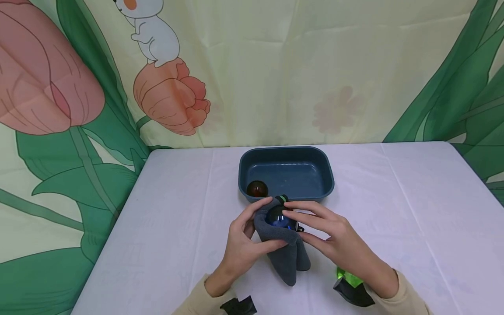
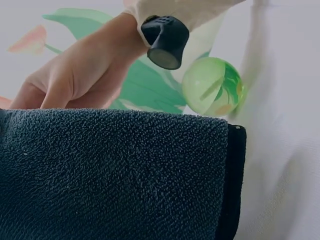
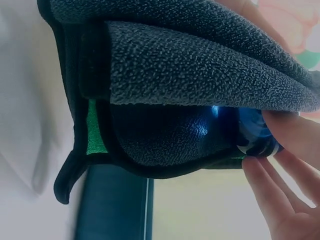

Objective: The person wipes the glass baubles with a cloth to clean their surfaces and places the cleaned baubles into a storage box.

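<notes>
A dark grey cloth [image 1: 285, 253] is wrapped round a glossy blue ball [image 1: 277, 217] just above the table, in front of the tray. My left hand [image 1: 246, 236] grips the cloth from the left, thumb underneath and fingers curled over the top. My right hand [image 1: 315, 225] reaches in from the right and pinches the ball's bare side. The right wrist view shows the blue ball [image 3: 252, 130] peeking out of the cloth [image 3: 190, 65], held by my fingertips [image 3: 280, 195]. The left wrist view is mostly cloth [image 2: 110, 175], with the right hand [image 2: 75, 75] behind it.
A dark blue tray [image 1: 295, 175] stands behind the hands with a brown ball [image 1: 257, 189] in its near left corner. A clear green ball [image 1: 346, 275] lies on the white tablecloth by my right wrist, also seen as the green ball [image 2: 212, 86]. A flower-print backdrop hangs behind the table.
</notes>
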A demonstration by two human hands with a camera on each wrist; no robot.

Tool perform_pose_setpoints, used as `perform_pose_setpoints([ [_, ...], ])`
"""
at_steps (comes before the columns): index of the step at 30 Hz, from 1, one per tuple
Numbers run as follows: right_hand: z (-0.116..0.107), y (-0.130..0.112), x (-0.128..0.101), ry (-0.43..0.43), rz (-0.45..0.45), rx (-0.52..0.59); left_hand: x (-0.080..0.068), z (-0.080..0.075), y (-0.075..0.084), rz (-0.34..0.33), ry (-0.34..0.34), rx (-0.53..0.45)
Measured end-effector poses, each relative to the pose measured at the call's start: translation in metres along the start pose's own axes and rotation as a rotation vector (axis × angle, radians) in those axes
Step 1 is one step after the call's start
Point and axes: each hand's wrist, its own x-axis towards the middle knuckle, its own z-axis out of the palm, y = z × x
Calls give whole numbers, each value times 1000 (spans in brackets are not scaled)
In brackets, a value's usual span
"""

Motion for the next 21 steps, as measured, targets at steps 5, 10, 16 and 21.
perform_pose_setpoints([
  [5, 1, 0, -1, -4, -6, 3, 0, 0, 1, -13, 2, 1],
  [10, 2, 0, -1, 2, 5, 3, 1, 0, 0, -9, -2, -3],
  [16, 3, 0, -2, -16, 122, 96, 0, 1, 0, -22, -1, 7],
  [21, 3, 1, -2, -41, 270, 232, -1, 2, -1, -28, 0, 13],
])
